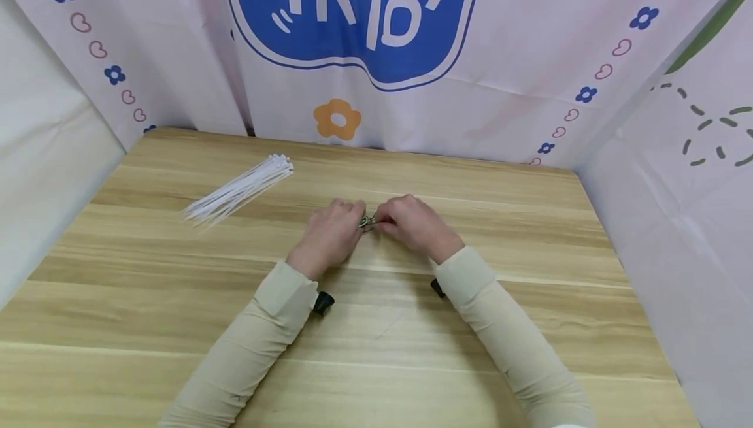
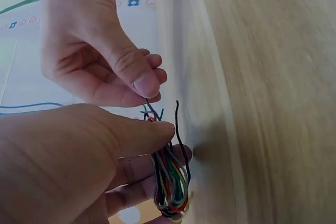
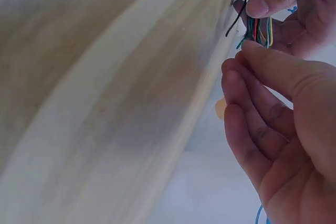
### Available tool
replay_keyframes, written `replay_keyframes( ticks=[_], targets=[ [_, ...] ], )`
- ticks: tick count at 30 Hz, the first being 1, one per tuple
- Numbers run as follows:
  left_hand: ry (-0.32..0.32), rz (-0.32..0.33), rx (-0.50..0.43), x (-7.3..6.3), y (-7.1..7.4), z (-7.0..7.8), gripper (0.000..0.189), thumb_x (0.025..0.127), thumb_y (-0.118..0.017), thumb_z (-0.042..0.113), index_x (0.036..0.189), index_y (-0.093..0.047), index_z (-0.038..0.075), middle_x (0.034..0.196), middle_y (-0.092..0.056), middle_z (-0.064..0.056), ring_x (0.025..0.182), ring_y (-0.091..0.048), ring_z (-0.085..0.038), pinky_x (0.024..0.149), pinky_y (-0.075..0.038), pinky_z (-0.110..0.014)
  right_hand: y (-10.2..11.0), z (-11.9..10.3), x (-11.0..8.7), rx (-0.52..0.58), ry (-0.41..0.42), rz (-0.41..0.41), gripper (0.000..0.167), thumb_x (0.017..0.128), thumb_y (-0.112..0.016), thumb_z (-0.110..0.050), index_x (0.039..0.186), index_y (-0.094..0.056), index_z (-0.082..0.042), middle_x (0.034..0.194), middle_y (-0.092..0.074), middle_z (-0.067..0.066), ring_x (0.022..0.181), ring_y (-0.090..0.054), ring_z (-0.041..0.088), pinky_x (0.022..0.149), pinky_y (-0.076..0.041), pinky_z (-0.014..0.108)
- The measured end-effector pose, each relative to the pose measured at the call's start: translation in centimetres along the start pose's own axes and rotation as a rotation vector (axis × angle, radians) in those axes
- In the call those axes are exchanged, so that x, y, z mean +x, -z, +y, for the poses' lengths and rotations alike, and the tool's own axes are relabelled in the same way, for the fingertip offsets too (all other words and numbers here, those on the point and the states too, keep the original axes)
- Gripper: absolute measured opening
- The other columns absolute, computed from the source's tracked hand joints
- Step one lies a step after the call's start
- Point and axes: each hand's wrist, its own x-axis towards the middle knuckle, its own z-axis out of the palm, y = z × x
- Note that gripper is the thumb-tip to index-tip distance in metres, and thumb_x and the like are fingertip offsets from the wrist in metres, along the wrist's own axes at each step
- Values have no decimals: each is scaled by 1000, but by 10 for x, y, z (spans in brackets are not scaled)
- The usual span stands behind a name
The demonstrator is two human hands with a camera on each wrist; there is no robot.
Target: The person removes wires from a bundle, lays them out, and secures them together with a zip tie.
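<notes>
My left hand (image 1: 333, 232) grips a small looped bundle of thin wires (image 2: 172, 182) between thumb and fingers, near the middle of the table. Red, green, grey, black and yellow strands show in it. Close on the right, my right hand (image 1: 414, 225) pinches the end of a dark wire (image 2: 150, 107) between thumb and forefinger, just past the left thumb. A loose black wire end (image 2: 179, 121) sticks out beside the bundle in the left wrist view. Short green ends poke out near the left thumb. Part of the bundle is hidden behind that thumb.
A fanned bunch of white cable ties (image 1: 241, 187) lies on the wooden table (image 1: 147, 310), left of my hands. Small black pieces show by each cuff, one at the left sleeve (image 1: 323, 303). A printed cloth (image 1: 506, 114) hangs behind the table's far edge.
</notes>
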Motion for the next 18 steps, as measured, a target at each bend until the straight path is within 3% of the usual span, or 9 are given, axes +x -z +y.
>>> replay_keyframes(
  ticks=[6, 11, 18],
  targets=[
    [-21, -66, 4, -2, -4, 3, 27, 108, -49, 14, 134, -56, 11, 128, -65, -13, 121, -57, -34, 97, -52, -55, -1, -2, -1, -26, 14, 21, 9, 101, -71, -10, 101, -81, -10, 101, -80, 3, 92, -73, 16, 85, -60, 36],
    [-23, -45, -38, -2, -6, 6, 29, 108, -41, 20, 129, -58, 10, 115, -61, -14, 105, -62, -34, 89, -52, -53, -1, -6, -2, -22, -1, 34, 12, 101, -70, -8, 104, -82, -9, 102, -81, 5, 93, -75, 17, 84, -61, 34],
    [-51, -4, 40, -2, -7, 8, 36, 108, -58, 39, 128, -61, 10, 112, -67, -14, 104, -69, -37, 86, -55, -54, 1, -10, -4, 7, -10, 55, 9, 100, -72, -8, 100, -80, -10, 94, -80, 3, 82, -71, 13, 77, -60, 31]
  ],
)
